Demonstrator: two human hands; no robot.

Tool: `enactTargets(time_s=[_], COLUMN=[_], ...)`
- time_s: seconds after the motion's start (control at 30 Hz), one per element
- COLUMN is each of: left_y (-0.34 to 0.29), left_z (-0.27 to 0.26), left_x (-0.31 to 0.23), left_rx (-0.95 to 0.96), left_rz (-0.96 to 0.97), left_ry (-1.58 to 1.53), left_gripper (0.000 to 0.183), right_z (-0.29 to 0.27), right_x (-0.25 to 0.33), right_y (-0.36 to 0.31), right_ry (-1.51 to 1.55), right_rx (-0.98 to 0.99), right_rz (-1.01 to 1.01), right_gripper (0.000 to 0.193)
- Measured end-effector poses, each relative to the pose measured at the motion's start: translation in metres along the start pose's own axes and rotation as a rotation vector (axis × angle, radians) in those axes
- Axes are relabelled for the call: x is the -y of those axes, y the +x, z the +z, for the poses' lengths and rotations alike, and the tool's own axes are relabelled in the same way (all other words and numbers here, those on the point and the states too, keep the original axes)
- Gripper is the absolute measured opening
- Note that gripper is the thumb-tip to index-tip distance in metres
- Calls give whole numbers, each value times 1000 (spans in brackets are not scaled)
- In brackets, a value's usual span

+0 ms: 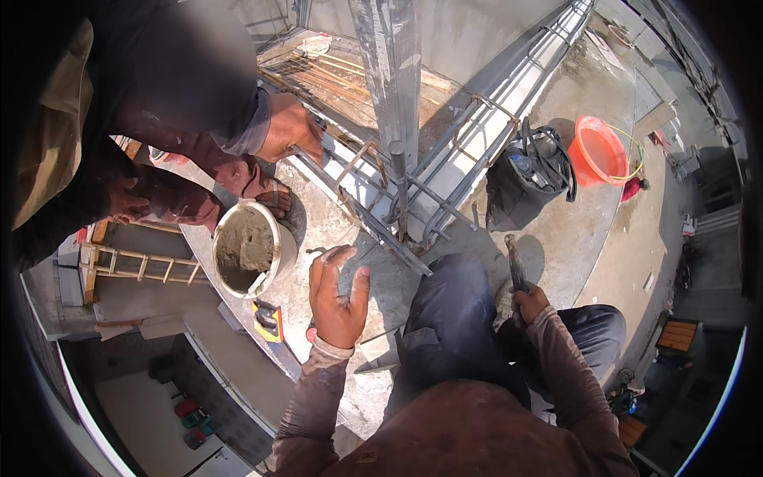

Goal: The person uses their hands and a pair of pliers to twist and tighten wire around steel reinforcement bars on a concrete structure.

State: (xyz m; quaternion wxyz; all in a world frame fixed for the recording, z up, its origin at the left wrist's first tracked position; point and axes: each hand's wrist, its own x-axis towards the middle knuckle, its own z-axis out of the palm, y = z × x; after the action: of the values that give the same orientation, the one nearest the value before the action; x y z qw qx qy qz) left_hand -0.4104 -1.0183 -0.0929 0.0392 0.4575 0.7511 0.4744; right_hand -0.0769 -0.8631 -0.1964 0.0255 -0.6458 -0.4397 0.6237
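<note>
My left hand is raised over the concrete floor with its fingers apart and nothing in it. Beyond it, steel rebar from a tied cage ends near my knee. My right hand is closed around a dark, worn bar-shaped tool, which points up and away beside my right knee; its lower end is hidden. Another person's hand grips the far-left end of the rebar cage. A second rebar cage runs toward the far right, meeting the first at a corner by an upright bar.
A bucket of grey mortar stands at left, near a yellow-edged handsaw. At right are a black bag and an orange bucket. A metal post rises beyond the corner. The slab drops off at left, near a ladder.
</note>
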Motion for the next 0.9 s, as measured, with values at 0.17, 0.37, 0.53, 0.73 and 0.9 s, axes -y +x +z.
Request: enactTargets(time_s=[0.17, 0.37, 0.53, 0.73, 0.9], left_y=[16, 6, -46, -38, -19], left_z=[12, 4, 8, -10, -31], left_x=[10, -9, -20, -25, -16], left_rx=[128, 55, 315, 436, 394], left_rz=[-30, -16, -333, -217, -91], left_ry=[-137, -168, -495, -144, 5], left_gripper=[23, 22, 59, 73, 61], right_z=[-28, 69, 143, 185, 202], right_x=[23, 60, 44, 17, 34], right_y=[-133, -139, -107, -103, -104], right_ry=[-9, -23, 0, 504, 941], right_rx=[198, 588, 640, 853, 1290], right_rz=[-372, -504, -597, -315, -25], right_gripper=[33, 43, 43, 48, 56])
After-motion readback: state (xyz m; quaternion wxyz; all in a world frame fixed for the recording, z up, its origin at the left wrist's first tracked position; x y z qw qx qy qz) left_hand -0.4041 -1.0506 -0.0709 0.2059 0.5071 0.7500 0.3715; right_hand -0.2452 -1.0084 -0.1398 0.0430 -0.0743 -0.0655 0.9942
